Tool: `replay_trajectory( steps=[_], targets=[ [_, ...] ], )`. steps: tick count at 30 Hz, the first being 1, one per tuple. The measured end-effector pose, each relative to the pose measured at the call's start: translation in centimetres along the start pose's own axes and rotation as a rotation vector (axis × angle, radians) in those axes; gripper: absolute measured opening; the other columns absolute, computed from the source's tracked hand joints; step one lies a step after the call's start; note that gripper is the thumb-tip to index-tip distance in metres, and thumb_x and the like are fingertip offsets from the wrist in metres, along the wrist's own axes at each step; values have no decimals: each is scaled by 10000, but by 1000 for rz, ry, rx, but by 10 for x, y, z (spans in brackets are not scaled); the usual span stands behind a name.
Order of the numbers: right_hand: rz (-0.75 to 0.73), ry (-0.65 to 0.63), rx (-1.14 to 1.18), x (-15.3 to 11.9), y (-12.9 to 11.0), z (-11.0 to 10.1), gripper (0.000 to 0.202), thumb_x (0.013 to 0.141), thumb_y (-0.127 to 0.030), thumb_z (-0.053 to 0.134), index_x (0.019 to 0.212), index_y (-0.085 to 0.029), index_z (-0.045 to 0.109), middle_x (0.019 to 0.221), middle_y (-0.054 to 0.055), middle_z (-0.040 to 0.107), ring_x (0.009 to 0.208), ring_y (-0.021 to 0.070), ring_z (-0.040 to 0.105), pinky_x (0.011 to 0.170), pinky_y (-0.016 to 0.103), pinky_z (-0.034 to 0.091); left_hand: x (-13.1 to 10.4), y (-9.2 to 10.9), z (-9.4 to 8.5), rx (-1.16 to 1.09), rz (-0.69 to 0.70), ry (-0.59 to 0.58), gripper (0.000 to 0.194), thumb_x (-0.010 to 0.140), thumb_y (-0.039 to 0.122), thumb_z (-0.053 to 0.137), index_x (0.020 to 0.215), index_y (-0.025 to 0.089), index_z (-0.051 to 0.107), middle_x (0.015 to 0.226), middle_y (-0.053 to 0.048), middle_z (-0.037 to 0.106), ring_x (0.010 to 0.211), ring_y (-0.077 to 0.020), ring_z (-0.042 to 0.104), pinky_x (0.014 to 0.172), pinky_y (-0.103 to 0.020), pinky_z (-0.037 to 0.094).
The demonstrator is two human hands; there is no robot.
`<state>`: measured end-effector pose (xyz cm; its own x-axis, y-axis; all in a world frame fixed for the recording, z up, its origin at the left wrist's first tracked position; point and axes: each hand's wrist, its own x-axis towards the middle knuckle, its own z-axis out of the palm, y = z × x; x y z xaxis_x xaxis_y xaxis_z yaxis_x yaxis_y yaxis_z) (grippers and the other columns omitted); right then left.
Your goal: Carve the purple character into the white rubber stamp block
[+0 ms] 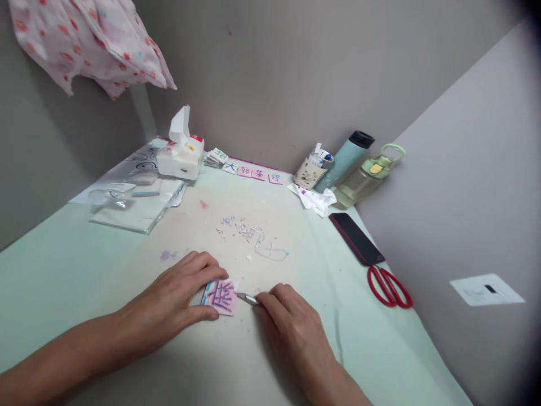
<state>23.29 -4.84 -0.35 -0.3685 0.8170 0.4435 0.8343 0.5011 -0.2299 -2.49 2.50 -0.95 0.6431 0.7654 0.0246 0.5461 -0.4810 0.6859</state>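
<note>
Square block (pixel 221 299), lower centre | shavings (pixel 245 230) above, red scissors (pixel 389 287) right | left hand (pixel 186 287) arched, grip pinching block; right hand (pixel 291 321) curled, pinching knife (pixel 247 298)

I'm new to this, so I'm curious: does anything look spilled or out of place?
Yes. Loose pale and dark scraps litter the beige mat beyond the square pink-and-white piece with purple strokes, looking spilled. A purple smudge stains the mat's left side. A crumpled white tissue by the off-white floral cup looks discarded.
</note>
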Motion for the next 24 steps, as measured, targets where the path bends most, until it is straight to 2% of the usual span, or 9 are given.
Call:
replay_trajectory(
  steps=[15,24],
  targets=[
    [44,3,-6,-4,1,11,198,1083,-132,497,1020,-167,681,834,63,624,715,211,584,628,312,459,4,-1,-4,-54,-40,-79,387,911,219,746,1276,302,649,1259,1,617,1216,-247,565,1034,-327,444],
    [61,21,-7,-5,-1,12,177,1071,-126,510,1031,-163,678,837,70,637,713,219,595,613,319,460,3,2,-4,-70,-59,-80,382,912,210,719,1274,305,648,1269,-1,613,1223,-247,558,1038,-343,429]
  ],
)
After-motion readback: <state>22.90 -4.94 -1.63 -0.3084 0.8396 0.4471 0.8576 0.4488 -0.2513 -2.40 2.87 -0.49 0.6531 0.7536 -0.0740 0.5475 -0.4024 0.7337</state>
